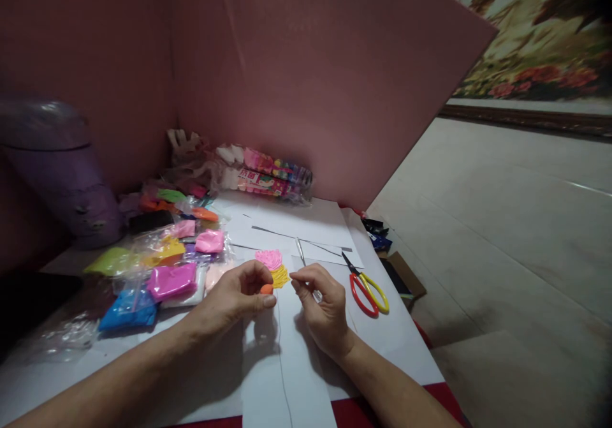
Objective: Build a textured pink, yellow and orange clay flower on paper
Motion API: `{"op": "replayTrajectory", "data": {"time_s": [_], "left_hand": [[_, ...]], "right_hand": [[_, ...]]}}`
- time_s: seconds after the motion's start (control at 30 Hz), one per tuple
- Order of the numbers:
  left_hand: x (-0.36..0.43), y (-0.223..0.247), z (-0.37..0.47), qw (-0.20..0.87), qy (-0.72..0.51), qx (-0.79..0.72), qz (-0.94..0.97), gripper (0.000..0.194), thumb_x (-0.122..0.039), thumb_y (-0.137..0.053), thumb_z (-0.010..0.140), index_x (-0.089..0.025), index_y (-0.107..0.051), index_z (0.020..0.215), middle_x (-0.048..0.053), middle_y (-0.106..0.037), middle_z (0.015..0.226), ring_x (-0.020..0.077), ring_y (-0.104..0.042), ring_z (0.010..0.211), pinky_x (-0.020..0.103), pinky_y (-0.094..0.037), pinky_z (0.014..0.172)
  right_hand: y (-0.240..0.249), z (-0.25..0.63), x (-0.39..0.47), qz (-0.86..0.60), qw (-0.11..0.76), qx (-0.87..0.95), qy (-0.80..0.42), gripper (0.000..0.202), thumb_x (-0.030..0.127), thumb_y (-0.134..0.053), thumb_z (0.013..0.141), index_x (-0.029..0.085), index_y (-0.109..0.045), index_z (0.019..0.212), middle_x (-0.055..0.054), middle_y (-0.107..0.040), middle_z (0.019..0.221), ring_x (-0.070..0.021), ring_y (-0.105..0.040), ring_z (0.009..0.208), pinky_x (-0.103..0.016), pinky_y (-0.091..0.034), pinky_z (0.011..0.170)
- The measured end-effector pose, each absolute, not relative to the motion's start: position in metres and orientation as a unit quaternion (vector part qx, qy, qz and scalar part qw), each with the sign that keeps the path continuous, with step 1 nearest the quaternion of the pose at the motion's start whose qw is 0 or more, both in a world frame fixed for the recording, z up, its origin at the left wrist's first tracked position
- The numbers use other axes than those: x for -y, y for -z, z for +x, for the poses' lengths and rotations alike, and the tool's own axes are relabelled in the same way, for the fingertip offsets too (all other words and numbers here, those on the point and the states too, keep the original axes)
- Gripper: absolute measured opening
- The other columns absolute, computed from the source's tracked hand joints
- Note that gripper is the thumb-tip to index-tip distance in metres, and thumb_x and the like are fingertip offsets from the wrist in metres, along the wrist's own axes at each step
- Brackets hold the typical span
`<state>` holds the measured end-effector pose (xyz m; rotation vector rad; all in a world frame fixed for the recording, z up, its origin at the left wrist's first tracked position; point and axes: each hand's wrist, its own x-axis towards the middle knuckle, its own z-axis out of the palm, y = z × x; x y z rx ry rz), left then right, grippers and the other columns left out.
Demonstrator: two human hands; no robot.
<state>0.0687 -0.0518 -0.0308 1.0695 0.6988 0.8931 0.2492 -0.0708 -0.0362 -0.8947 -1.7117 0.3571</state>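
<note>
My left hand [243, 291] pinches a small lump of orange modelling clay [266, 289] between thumb and fingers, above a white paper strip [268, 377]. My right hand [322, 303] is closed in a pinch just to its right; whatever its fingertips hold, if anything, is too small to make out. Behind the fingers, a patch of textured pink clay [269, 259] and a patch of yellow clay [280, 277] lie on the paper, touching each other. A thin metal tool [300, 251] shows behind my right hand, its lower part hidden. A dark line runs down the strip.
Scissors [368, 292] with red and yellow handles lie at the right. Bagged clay, such as a magenta packet [173, 281] and a blue packet [128, 309], crowds the left. A purple lidded container [71, 179] stands behind it. Wrapped clay packs [268, 179] rest against the pink panel [296, 77].
</note>
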Motion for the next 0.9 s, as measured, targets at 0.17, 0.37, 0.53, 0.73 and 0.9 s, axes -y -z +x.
{"op": "replayTrajectory", "data": {"time_s": [0.17, 0.37, 0.53, 0.73, 0.9], "left_hand": [[0.0533, 0.0325, 0.0695, 0.717, -0.393, -0.326, 0.475, 0.033, -0.048, -0.068, 0.075, -0.018, -0.065, 0.088, 0.0, -0.061, 0.065, 0.0096, -0.048, 0.05, 0.022, -0.033, 0.046], [0.0507, 0.0353, 0.069, 0.724, -0.404, -0.3, 0.472, 0.037, -0.029, -0.085, 0.057, -0.019, -0.064, 0.085, -0.004, -0.058, 0.067, 0.0095, -0.051, 0.055, 0.023, -0.04, 0.052], [0.0527, 0.0322, 0.0702, 0.716, -0.396, -0.332, 0.47, 0.032, -0.047, -0.069, 0.075, -0.015, -0.063, 0.076, -0.002, -0.056, 0.056, 0.0077, -0.046, 0.045, 0.021, -0.033, 0.044], [0.0494, 0.0372, 0.0704, 0.735, -0.411, -0.283, 0.46, 0.042, -0.027, -0.085, 0.056, -0.017, -0.064, 0.091, 0.001, -0.063, 0.076, 0.0126, -0.056, 0.062, 0.025, -0.044, 0.055], [0.0511, 0.0345, 0.0692, 0.709, -0.401, -0.313, 0.488, 0.028, -0.04, -0.075, 0.07, -0.017, -0.06, 0.074, -0.004, -0.055, 0.057, 0.0078, -0.046, 0.047, 0.02, -0.036, 0.046]], "right_hand": [[0.0363, 0.2493, 0.071, -0.375, 0.556, 0.726, -0.153, 0.015, 0.007, -0.057, 0.084, 0.019, -0.065, 0.09, -0.002, -0.061, 0.076, -0.0141, -0.054, 0.068, -0.027, -0.043, 0.059], [0.0362, 0.2498, 0.0723, -0.375, 0.555, 0.727, -0.151, 0.016, 0.007, -0.057, 0.084, 0.019, -0.065, 0.09, -0.003, -0.06, 0.076, -0.0144, -0.054, 0.068, -0.027, -0.043, 0.058], [0.0357, 0.2494, 0.0718, -0.375, 0.556, 0.727, -0.151, 0.016, 0.007, -0.057, 0.084, 0.019, -0.065, 0.09, -0.003, -0.06, 0.076, -0.0142, -0.054, 0.067, -0.027, -0.043, 0.058], [0.0351, 0.2487, 0.0717, -0.371, 0.555, 0.729, -0.154, 0.016, 0.007, -0.057, 0.084, 0.019, -0.065, 0.09, -0.002, -0.06, 0.076, -0.0143, -0.054, 0.068, -0.027, -0.043, 0.058], [0.0348, 0.2486, 0.0722, -0.37, 0.555, 0.728, -0.157, 0.016, 0.007, -0.057, 0.084, 0.019, -0.065, 0.091, -0.003, -0.06, 0.076, -0.0143, -0.054, 0.068, -0.027, -0.043, 0.058]]}}
